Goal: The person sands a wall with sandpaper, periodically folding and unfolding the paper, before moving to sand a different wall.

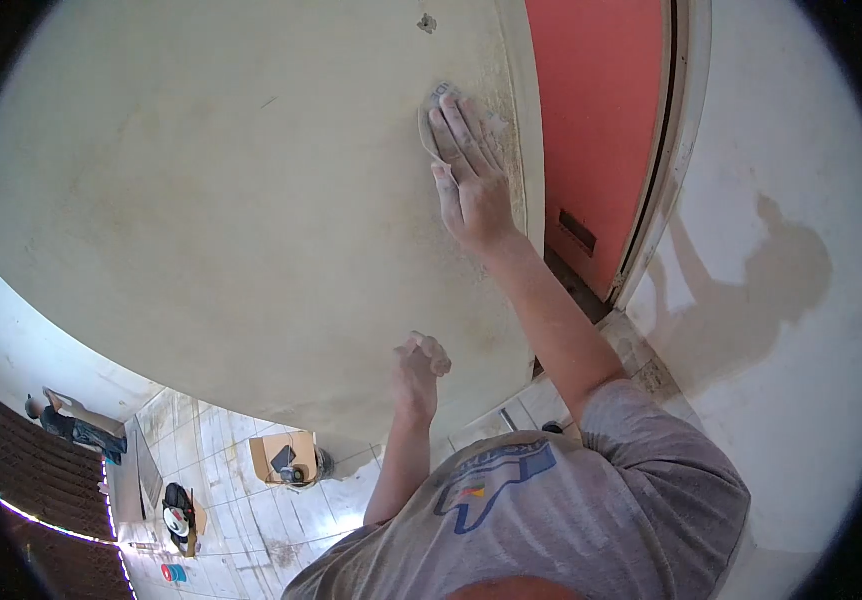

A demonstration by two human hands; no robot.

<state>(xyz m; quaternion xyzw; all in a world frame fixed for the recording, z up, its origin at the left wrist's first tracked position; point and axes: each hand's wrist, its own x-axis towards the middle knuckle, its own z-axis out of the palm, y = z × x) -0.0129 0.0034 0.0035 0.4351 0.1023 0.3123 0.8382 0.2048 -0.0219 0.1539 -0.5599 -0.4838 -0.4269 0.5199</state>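
Note:
High up by the wall's right edge, my right hand (pixel 476 185) lies with fingers stretched over a sheet of sandpaper (pixel 427 125), pressing it to the wall. The sheet's pale edge curls out beside the thumb, and printed letters show above the fingertips. The wall (pixel 251 200) is pale and dusty, with rough patches around the hand. Lower down, in front of the wall, my left hand (pixel 418 372) is held with its fingers curled in, whitened by dust. I see nothing in it.
Right of the wall edge is a red door (pixel 601 120). On the tiled floor stands an open cardboard box (pixel 269 455) with dark items inside. A co-worker (pixel 76 430) is at the far left wall. Near them lie a dark bag (pixel 179 505) and a small blue-and-red container (pixel 173 573).

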